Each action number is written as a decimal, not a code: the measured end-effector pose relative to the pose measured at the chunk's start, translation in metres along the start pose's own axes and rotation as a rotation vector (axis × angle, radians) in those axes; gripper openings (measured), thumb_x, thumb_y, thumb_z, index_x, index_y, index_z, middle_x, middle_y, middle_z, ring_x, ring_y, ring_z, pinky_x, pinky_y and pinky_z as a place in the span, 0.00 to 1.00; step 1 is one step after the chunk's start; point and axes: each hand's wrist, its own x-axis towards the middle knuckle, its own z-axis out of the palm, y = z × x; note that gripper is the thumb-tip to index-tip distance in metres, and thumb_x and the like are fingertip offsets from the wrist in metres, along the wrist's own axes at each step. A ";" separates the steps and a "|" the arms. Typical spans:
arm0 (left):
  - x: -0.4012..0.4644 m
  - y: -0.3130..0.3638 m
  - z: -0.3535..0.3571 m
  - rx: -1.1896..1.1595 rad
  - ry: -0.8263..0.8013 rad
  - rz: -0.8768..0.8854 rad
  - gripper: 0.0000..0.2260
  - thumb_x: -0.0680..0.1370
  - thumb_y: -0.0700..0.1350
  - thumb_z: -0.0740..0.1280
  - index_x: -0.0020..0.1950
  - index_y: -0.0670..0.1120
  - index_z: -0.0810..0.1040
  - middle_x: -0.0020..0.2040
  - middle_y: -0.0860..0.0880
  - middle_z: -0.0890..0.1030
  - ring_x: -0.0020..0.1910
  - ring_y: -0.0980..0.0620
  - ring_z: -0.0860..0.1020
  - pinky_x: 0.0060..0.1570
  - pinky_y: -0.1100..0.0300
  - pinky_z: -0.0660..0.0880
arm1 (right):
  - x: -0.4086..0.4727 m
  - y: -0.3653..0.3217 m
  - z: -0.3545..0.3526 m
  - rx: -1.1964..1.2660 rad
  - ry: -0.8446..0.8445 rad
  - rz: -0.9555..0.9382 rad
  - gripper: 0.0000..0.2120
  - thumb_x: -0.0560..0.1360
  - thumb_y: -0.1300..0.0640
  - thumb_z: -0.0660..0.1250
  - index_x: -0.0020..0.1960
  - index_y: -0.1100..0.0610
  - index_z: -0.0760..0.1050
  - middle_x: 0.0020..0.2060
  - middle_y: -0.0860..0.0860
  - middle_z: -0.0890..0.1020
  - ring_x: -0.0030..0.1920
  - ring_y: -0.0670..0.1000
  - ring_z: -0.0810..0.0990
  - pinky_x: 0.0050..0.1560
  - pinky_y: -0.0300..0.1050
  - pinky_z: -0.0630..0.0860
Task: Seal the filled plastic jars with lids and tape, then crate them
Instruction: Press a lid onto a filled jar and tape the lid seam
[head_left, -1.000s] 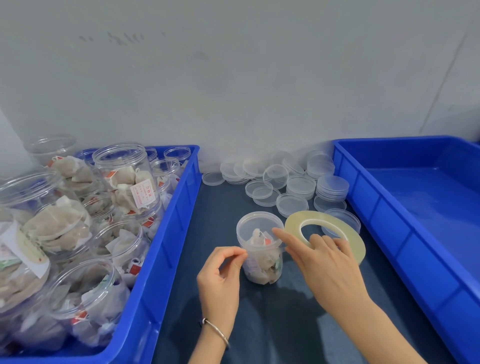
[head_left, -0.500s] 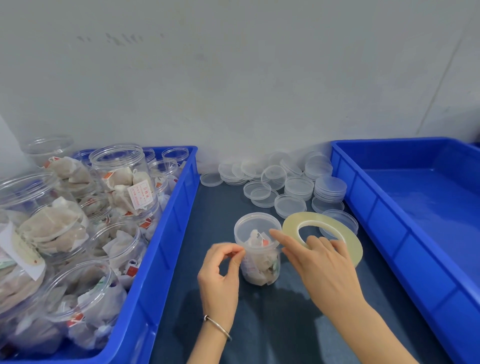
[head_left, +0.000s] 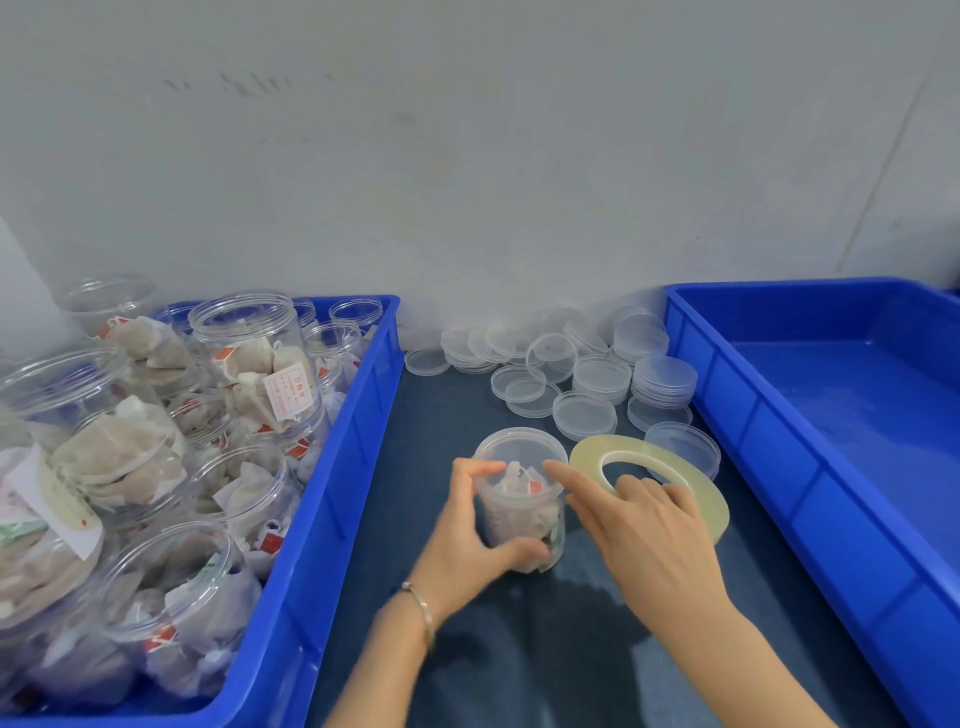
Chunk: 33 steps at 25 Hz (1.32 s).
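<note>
left hand (head_left: 470, 540) grips the lidded jar (head_left: 522, 499) on the tabletop (head_left: 441, 415); right hand (head_left: 644, 525) holds the tape roll (head_left: 649, 480), forefinger touching the lid.

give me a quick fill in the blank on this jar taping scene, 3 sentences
The left hand grips the lidded ____ standing on the dark mat.
The tape roll hangs on the fingers of the ____ hand.
The blue crate right of the loose lids holds ____ jars.

Missing words: jar; right; no
</note>
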 end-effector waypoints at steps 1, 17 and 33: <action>0.001 0.002 0.013 0.008 0.117 -0.033 0.29 0.58 0.57 0.76 0.53 0.59 0.66 0.54 0.60 0.73 0.54 0.68 0.72 0.49 0.74 0.69 | 0.000 0.001 -0.002 0.029 -0.011 -0.005 0.32 0.57 0.59 0.83 0.58 0.44 0.80 0.24 0.48 0.61 0.21 0.53 0.69 0.29 0.45 0.68; 0.016 -0.005 -0.012 -0.030 0.048 0.004 0.30 0.57 0.43 0.84 0.48 0.50 0.67 0.56 0.52 0.79 0.57 0.60 0.78 0.47 0.62 0.78 | 0.003 0.095 -0.041 0.644 -0.796 -0.092 0.19 0.81 0.46 0.54 0.33 0.50 0.66 0.34 0.47 0.71 0.36 0.42 0.68 0.47 0.43 0.68; 0.014 -0.008 -0.021 -0.059 -0.002 -0.036 0.30 0.58 0.35 0.82 0.48 0.46 0.66 0.58 0.52 0.80 0.58 0.60 0.78 0.48 0.60 0.78 | 0.026 0.086 -0.022 -0.142 -0.303 0.060 0.17 0.76 0.36 0.51 0.42 0.49 0.62 0.35 0.41 0.66 0.46 0.44 0.64 0.36 0.40 0.61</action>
